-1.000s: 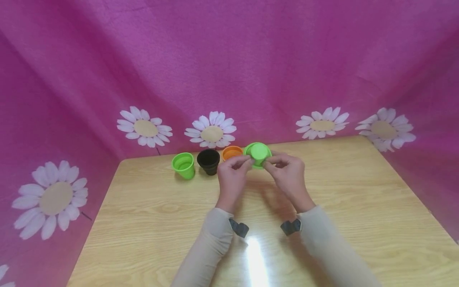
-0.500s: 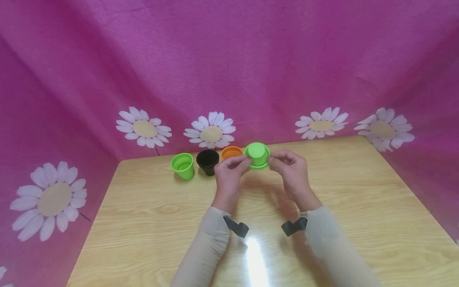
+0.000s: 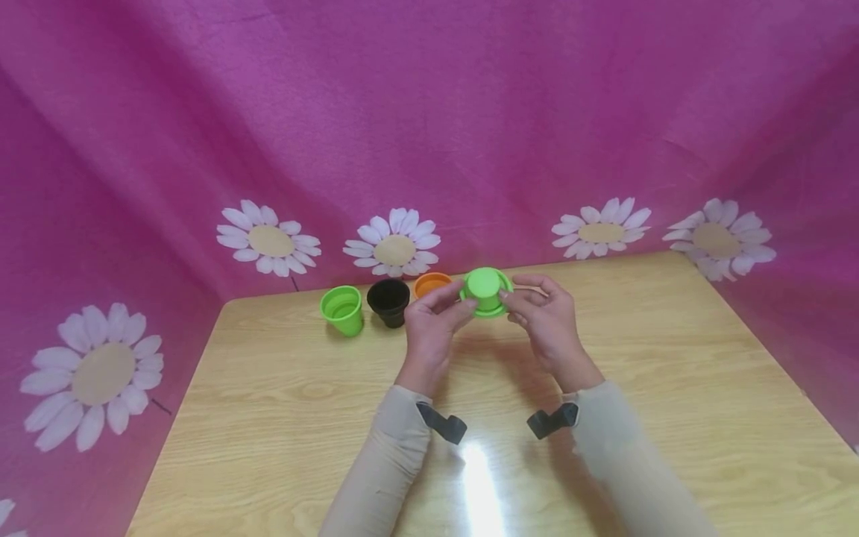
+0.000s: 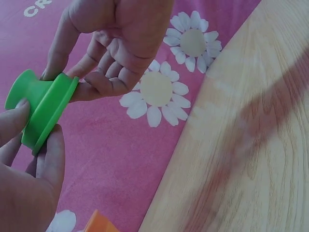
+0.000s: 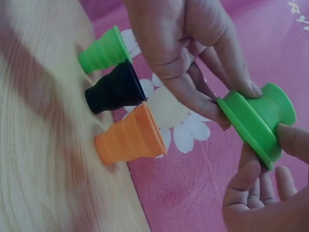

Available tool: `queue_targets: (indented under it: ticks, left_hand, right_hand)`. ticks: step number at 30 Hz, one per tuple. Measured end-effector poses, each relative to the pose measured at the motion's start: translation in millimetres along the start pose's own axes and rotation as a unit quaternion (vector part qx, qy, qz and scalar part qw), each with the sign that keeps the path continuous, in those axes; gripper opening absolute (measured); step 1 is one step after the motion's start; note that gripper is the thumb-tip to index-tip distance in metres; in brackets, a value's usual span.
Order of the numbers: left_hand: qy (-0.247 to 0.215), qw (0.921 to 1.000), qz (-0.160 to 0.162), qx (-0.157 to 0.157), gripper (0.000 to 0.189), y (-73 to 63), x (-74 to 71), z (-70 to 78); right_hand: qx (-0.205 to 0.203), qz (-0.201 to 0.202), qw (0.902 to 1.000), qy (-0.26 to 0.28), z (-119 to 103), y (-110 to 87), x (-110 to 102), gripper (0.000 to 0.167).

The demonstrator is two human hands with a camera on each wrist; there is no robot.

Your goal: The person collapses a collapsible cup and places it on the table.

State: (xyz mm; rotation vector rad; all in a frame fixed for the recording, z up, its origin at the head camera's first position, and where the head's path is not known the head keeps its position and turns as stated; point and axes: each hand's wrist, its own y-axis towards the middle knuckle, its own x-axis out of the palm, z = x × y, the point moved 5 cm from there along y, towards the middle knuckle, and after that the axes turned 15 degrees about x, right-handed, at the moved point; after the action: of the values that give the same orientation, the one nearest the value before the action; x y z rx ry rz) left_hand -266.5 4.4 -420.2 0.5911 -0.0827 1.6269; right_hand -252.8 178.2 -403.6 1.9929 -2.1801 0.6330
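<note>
A bright green collapsible cup (image 3: 484,285), partly folded down, is held between both hands over the back of the table, its base facing up toward the head camera. My left hand (image 3: 429,332) grips it from the left, the thumb on the narrow base part and fingers at the wide rim. From the right, my right hand (image 3: 552,328) pinches it with thumb and fingers. The right wrist view shows the cup (image 5: 258,123) side-on, its rim toward the table side. To the left stand an orange cup (image 3: 432,283), partly behind my left hand, a black cup (image 3: 388,300) and another green cup (image 3: 343,309).
The three standing cups form a row along the back edge of the wooden table (image 3: 302,418). Behind and at both sides hangs a pink cloth (image 3: 470,134) printed with white daisies. A black camera mount sits on each wrist.
My right thumb has shifted from the cup's front to the rim side, then back onto the base part. The held cup has moved slightly right. The three standing cups have stayed put.
</note>
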Motion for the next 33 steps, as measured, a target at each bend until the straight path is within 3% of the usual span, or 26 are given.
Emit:
queue_targets:
  ticks: [5, 14, 18, 23, 28, 33]
  left_hand:
    - [0.006, 0.9997, 0.0, 0.022, 0.036, -1.4, 2.4, 5.6]
    - [0.026, 0.9967, 0.049, 0.06, 0.032, -1.7, 6.3, 10.2]
    - [0.026, 0.9944, 0.063, 0.081, 0.03, -2.0, 8.9, 11.6]
    - [0.051, 0.9906, 0.073, 0.104, 0.025, -2.9, 9.6, 13.4]
    - [0.098, 0.9888, 0.04, 0.105, 0.024, -3.8, 8.7, 16.2]
    - [0.14, 0.9799, -0.012, 0.141, 0.023, -3.3, 9.1, 20.7]
  right_hand:
    - [-0.051, 0.051, 0.9953, -0.065, -2.3, -1.2, -0.5, 0.021]
    - [-0.162, 0.107, 0.9743, -0.115, -15.0, -16.4, 13.1, 0.022]
    - [-0.19, 0.126, 0.9643, -0.135, -25.0, -30.1, 23.0, 0.026]
    - [-0.189, 0.146, 0.958, -0.159, -29.8, -38.2, 28.1, 0.026]
    - [-0.179, 0.138, 0.9597, -0.166, -29.8, -36.8, 26.2, 0.01]
    - [-0.19, 0.115, 0.9525, -0.209, -31.5, -36.2, 27.0, 0.019]
